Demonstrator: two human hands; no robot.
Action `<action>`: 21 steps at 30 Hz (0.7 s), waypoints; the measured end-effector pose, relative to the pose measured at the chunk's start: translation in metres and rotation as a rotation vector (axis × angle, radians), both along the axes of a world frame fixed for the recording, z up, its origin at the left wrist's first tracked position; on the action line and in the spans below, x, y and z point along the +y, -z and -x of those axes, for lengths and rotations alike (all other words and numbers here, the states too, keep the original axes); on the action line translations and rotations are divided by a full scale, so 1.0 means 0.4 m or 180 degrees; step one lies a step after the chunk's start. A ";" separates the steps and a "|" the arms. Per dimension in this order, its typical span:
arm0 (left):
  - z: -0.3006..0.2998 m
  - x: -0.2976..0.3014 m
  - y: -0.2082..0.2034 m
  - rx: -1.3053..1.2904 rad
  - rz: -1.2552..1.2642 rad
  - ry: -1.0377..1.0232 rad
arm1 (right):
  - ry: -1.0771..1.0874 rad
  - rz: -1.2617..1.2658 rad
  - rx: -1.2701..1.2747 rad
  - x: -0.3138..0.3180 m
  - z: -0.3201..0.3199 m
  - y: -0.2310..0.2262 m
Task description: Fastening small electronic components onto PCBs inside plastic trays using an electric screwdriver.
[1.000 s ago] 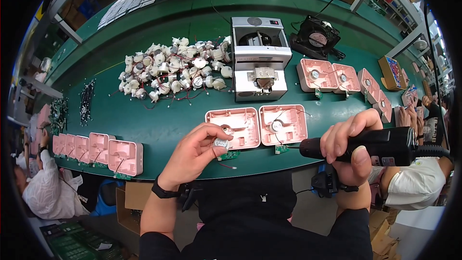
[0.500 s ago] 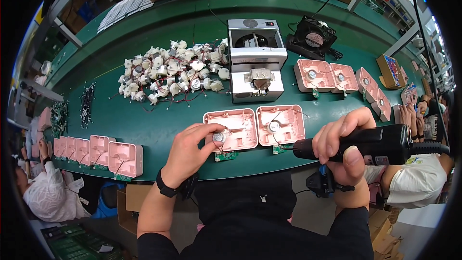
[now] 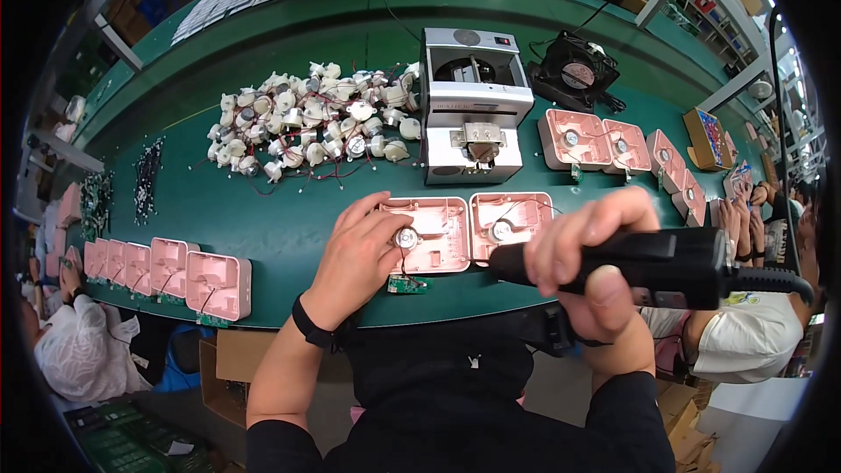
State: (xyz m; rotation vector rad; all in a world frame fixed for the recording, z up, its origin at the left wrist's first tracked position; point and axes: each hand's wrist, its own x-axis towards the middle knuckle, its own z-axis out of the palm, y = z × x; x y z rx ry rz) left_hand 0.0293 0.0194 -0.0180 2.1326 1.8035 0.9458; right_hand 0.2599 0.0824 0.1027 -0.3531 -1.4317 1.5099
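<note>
Head view: right hand (image 3: 585, 264) around black screwdriver (image 3: 644, 264)

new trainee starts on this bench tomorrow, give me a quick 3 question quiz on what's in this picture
1. True or false: the right hand holds a black electric screwdriver.
2. What does the left hand touch? A) the black fan B) the left pink housing C) the pile of white motors
3. The grey machine stands to which side of the pile of white motors?

Key: 1 true; 2 B; 3 its right.

Black short sleeves; black top; black band on left wrist (image 3: 313, 334)
</note>
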 end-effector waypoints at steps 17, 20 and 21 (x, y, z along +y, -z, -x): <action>0.018 -0.005 0.017 -0.0548 0.0014 -0.0011 | -0.0082 -0.0581 -0.0884 0.070 0.184 0.125; 0.017 -0.002 0.018 -0.0563 0.0025 -0.0016 | -0.0029 -0.0580 -0.0938 0.075 0.195 0.128; 0.018 -0.002 0.019 -0.0561 0.0029 -0.0015 | -0.0007 -0.0546 -0.0923 0.076 0.199 0.128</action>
